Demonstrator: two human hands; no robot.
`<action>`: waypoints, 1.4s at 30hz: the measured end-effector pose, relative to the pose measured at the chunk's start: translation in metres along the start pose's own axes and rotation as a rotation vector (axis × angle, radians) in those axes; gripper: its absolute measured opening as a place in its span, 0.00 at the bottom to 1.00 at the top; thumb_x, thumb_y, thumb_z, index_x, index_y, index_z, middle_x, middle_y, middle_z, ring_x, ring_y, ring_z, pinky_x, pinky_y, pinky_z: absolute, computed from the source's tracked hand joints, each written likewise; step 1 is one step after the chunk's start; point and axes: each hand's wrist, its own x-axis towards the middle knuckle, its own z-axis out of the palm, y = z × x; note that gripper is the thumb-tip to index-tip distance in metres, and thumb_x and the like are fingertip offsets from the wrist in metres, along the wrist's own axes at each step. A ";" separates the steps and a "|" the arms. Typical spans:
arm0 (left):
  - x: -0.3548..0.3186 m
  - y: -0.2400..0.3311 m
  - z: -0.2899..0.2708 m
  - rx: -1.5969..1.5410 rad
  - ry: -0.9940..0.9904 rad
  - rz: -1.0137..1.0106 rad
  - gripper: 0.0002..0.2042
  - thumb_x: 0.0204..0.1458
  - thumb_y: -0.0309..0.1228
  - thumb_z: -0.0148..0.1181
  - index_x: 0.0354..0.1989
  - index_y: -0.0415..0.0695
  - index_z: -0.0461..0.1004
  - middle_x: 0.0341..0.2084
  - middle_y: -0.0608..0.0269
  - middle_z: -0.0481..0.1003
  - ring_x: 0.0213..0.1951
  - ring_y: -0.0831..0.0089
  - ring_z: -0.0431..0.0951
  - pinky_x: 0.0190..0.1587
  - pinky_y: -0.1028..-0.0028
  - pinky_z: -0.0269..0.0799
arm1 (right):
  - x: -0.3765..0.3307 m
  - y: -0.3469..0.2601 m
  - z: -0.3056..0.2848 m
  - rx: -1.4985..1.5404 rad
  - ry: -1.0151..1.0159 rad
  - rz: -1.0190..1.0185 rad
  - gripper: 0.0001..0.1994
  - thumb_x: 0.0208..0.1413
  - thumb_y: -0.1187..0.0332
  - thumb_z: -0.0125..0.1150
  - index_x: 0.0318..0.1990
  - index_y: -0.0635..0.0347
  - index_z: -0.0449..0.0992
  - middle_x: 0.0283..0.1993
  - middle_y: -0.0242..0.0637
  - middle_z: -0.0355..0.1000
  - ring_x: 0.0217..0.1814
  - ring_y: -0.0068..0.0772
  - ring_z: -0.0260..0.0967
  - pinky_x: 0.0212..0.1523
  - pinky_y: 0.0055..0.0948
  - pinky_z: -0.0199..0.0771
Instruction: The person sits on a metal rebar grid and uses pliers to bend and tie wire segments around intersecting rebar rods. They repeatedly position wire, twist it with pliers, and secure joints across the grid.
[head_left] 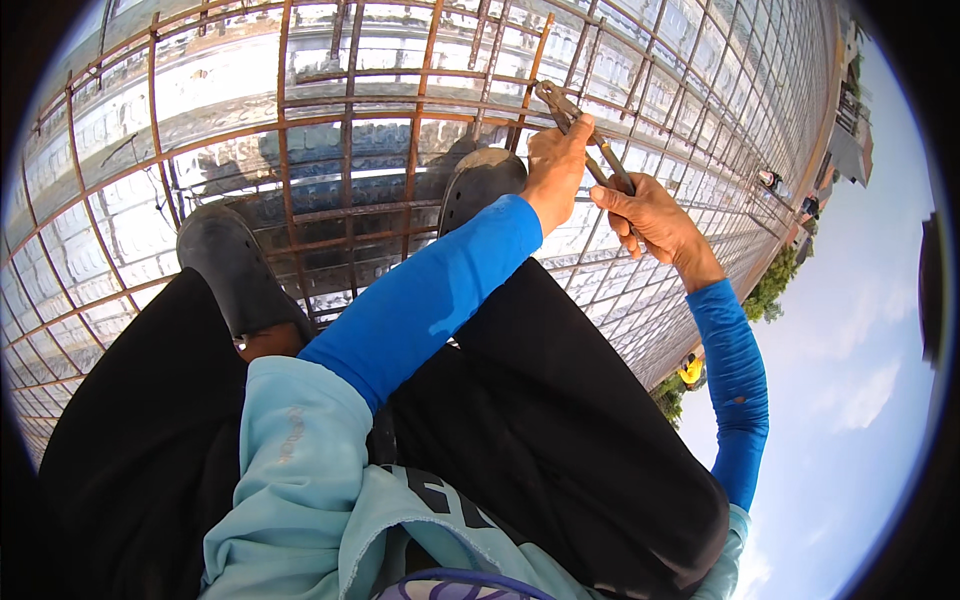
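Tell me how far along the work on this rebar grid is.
Done: the rusty rebar grid is laid out over the shiny decking. In hand: both hands, left hand and right hand, grip the pincers, whose head sits at a bar crossing. Left: which crossings are already tied is too small to tell.

Crouched on a rusty rebar grid (345, 130), the person's left hand (556, 165) and right hand (650, 212) together grip metal pincers (585, 135), whose head touches a bar.
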 end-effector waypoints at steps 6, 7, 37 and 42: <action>-0.001 0.005 0.002 -0.021 -0.070 -0.020 0.22 0.67 0.52 0.60 0.35 0.42 0.77 0.21 0.69 0.64 0.19 0.79 0.58 0.20 0.72 0.53 | -0.010 0.010 0.037 -1.219 0.849 -0.566 0.19 0.60 0.68 0.67 0.53 0.67 0.69 0.39 0.44 0.75 0.34 0.50 0.81 0.35 0.46 0.84; -0.002 0.007 0.006 -0.003 -0.038 -0.023 0.23 0.67 0.52 0.60 0.33 0.42 0.77 0.22 0.67 0.67 0.22 0.76 0.61 0.23 0.69 0.57 | -0.007 0.012 0.039 -1.318 0.923 -0.572 0.18 0.62 0.69 0.66 0.54 0.66 0.70 0.39 0.43 0.75 0.33 0.49 0.81 0.34 0.46 0.83; -0.024 0.004 -0.004 0.491 -0.158 0.437 0.43 0.68 0.68 0.36 0.19 0.35 0.67 0.16 0.43 0.69 0.22 0.50 0.68 0.36 0.50 0.70 | -0.028 0.053 0.019 0.747 -0.346 -0.343 0.37 0.75 0.48 0.48 0.74 0.75 0.57 0.60 0.68 0.74 0.46 0.53 0.84 0.44 0.45 0.89; 0.012 -0.015 -0.010 0.555 0.105 0.644 0.38 0.71 0.60 0.42 0.22 0.33 0.69 0.18 0.42 0.71 0.23 0.47 0.71 0.33 0.47 0.64 | -0.039 0.045 0.003 0.795 -0.274 -0.518 0.38 0.73 0.50 0.51 0.77 0.72 0.52 0.61 0.69 0.73 0.51 0.61 0.82 0.48 0.49 0.88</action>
